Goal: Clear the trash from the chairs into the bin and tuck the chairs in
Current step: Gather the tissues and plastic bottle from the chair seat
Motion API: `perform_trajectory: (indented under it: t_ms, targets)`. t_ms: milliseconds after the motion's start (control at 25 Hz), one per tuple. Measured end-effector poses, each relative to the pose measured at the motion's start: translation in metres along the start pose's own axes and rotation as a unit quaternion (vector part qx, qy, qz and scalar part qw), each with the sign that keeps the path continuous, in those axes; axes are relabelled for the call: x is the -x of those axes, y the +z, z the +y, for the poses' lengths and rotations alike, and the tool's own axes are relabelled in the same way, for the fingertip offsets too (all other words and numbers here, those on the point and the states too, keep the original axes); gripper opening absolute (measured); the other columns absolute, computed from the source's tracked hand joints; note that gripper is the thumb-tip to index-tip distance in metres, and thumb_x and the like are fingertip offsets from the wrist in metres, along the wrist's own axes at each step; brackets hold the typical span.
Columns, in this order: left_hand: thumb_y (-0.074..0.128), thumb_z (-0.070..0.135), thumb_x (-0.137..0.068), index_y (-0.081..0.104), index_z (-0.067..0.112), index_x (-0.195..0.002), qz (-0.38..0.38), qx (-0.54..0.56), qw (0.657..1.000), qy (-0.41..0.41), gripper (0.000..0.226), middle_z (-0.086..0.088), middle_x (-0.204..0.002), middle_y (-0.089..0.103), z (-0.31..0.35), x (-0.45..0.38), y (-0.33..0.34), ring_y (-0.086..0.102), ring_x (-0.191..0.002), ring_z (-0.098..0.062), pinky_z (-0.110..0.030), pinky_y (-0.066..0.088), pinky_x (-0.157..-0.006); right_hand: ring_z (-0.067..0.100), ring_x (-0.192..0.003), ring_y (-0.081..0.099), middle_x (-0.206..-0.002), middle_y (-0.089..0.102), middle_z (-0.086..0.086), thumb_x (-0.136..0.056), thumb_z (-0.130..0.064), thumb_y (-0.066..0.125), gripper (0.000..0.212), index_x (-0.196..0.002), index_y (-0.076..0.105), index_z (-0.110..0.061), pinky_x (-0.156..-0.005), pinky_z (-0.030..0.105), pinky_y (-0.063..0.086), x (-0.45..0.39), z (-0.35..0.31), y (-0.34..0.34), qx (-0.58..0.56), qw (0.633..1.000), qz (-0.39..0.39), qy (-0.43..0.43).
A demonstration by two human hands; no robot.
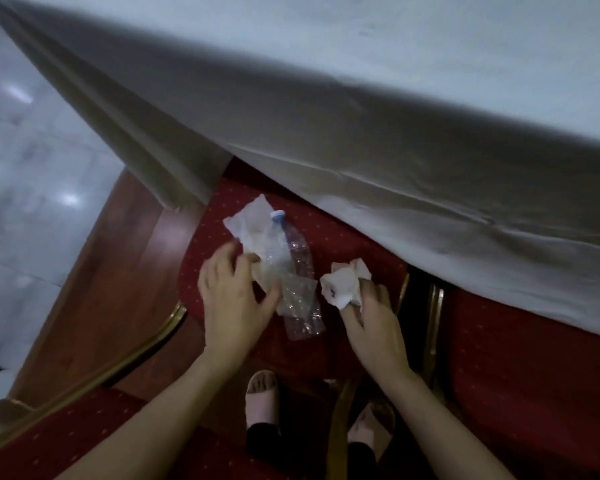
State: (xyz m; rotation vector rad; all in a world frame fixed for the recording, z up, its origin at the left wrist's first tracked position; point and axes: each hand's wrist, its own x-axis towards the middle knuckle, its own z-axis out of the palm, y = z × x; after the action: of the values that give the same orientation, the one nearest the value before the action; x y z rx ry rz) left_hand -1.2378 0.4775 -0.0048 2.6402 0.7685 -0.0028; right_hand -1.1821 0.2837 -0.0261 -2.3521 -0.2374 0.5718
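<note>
Red chair seat (pixel 343 237), half under the white tablecloth (pixel 361 161): at its left side a flat white napkin (pixel 248 220) lies partly beneath a crushed clear plastic bottle (pixel 293 268), blue cap (pixel 278 215) pointing toward the table, no liquid visible inside it. My left hand (pixel 232 299) is palm down over the napkin's near edge and the bottle's side, fingers curled onto both, grip not fully closed. Toward the seat's right edge my right hand (pixel 374 320) is pinched shut on a crumpled napkin (pixel 343 284), knuckles up, wrist angled in from the near side.
</note>
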Motion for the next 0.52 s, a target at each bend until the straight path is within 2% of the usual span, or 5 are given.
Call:
perform_trajectory:
  t_ms: [120,200,360,440,520]
  targets:
    - [0.067,0.068,-0.067,0.034,0.009,-0.138,-0.122,0.129,0.956,-0.233,0.098,-0.016,-0.143,0.037,-0.023,-0.026,-0.002,0.036,-0.133,-0.036,-0.054,0.037,-0.108,0.025,-0.097,0.058,-0.119,0.046,0.009,-0.091,-0.045,0.05,0.059,-0.143,0.028,-0.026,-0.082,0.034,0.046,-0.01,-0.027,0.028,-0.026,0.998,-0.033,0.046]
    - [0.069,0.071,-0.062,0.029,0.011,-0.143,-0.178,0.184,0.934,-0.251,0.108,-0.013,-0.142,0.037,-0.025,-0.031,0.004,0.037,-0.132,-0.034,-0.051,0.038,-0.109,0.033,-0.106,0.056,-0.123,0.046,0.012,-0.09,-0.044,0.054,0.068,-0.147,0.019,-0.029,-0.09,0.037,0.046,-0.016,-0.035,0.045,0.006,0.996,-0.057,0.061]
    - [0.079,0.049,-0.065,0.038,0.01,-0.13,-0.216,0.233,0.916,-0.243,0.087,-0.013,-0.127,0.047,-0.008,-0.033,0.026,0.052,-0.116,-0.034,-0.043,0.048,-0.098,0.031,-0.112,0.055,-0.13,0.05,0.014,-0.08,-0.052,0.057,0.075,-0.141,0.033,-0.015,-0.092,0.037,0.045,-0.024,-0.03,0.066,0.025,0.989,-0.114,0.089]
    - [0.08,0.041,-0.06,0.042,0.014,-0.122,-0.226,0.34,0.869,-0.281,0.077,-0.011,-0.117,0.058,-0.012,-0.035,0.033,0.062,-0.102,-0.033,-0.046,0.054,-0.091,0.022,-0.104,0.06,-0.122,0.059,0.009,-0.08,-0.052,0.059,0.061,-0.126,0.047,-0.014,-0.089,0.036,0.05,-0.02,-0.027,0.071,-0.042,0.987,-0.125,0.096]
    - [0.077,0.036,-0.056,0.049,0.02,-0.117,-0.245,0.421,0.824,-0.288,0.069,-0.008,-0.109,0.068,-0.024,-0.034,0.039,0.068,-0.096,-0.029,-0.049,0.056,-0.088,0.013,-0.107,0.061,-0.122,0.063,0.002,-0.089,-0.036,0.058,0.047,-0.131,0.048,-0.016,-0.093,0.033,0.049,-0.015,-0.025,0.068,-0.111,0.981,-0.119,0.108]
